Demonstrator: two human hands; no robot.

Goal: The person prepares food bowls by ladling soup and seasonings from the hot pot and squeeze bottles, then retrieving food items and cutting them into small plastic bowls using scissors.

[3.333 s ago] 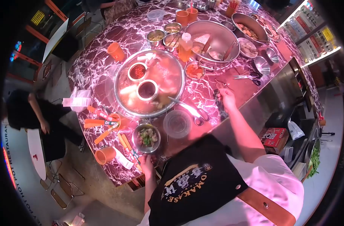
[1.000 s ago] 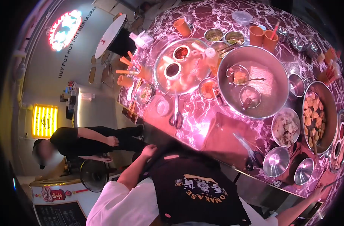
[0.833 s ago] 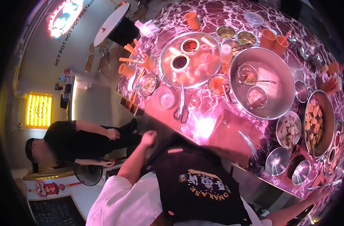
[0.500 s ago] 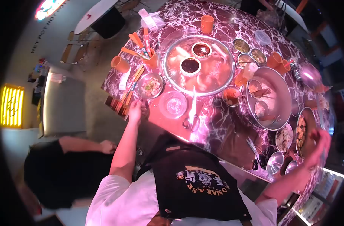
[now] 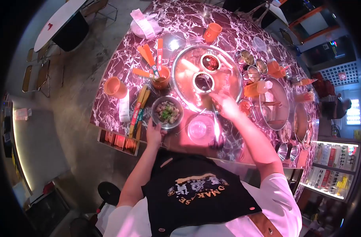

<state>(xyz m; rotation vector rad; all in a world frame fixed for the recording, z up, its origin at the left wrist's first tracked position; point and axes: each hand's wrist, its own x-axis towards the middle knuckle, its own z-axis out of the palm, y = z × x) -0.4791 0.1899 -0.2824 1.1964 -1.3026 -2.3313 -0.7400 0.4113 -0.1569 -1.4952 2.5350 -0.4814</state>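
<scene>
My left hand [image 5: 154, 135] grips the near edge of a small metal bowl [image 5: 154, 112] of chopped meat topped with green herbs. Over the near rim of a large round metal tray [image 5: 175, 85] is my right hand [image 5: 226, 105], fingers closed around a thin utensil. The utensil's tip seems to reach into a small cup of dark sauce [image 5: 200, 83] on the tray; its kind is unclear. Beside that cup stands one of red chili sauce [image 5: 210, 63]. Below my right hand lie a pair of scissors [image 5: 217, 134] and a clear plastic bowl [image 5: 200, 129].
On the left are an orange cup of tongs or sticks [image 5: 160, 79], another orange cup [image 5: 115, 87], a paper slip [image 5: 124, 106] and long wrapped sticks [image 5: 139, 110]. To the right stand a squeeze bottle [image 5: 258, 89], a large metal pot [image 5: 275, 104] and several small bowls.
My right hand has swung from the far right to the sauce cups and now holds a thin utensil. My left hand has moved from the table edge to the meat bowl. The view has shifted.
</scene>
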